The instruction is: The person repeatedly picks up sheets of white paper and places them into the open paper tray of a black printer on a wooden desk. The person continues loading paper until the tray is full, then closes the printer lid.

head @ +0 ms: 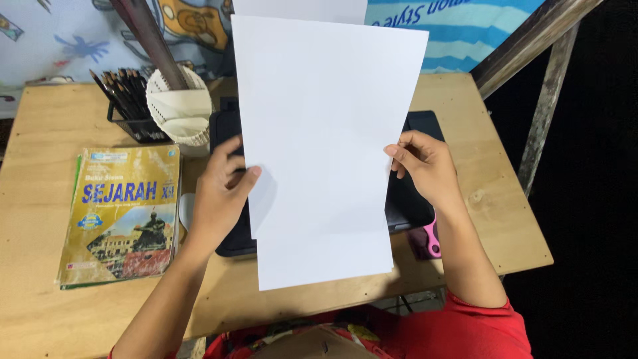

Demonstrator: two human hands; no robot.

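I hold a blank white sheet of paper (322, 139) upright over the desk, one hand on each long edge. My left hand (219, 193) pinches the left edge with the thumb on the front. My right hand (425, 166) grips the right edge about halfway up. Behind the sheet lies a black device (415, 199), mostly hidden by the paper. A second white sheet seems to lie just behind the first, showing along the bottom edge.
The wooden desk (40, 279) carries a yellow textbook (123, 213) at the left, a black holder of pencils (129, 103), and a white woven cup (179, 110). A pink object (432, 240) peeks out under the device. A wooden post (545, 106) stands at the right.
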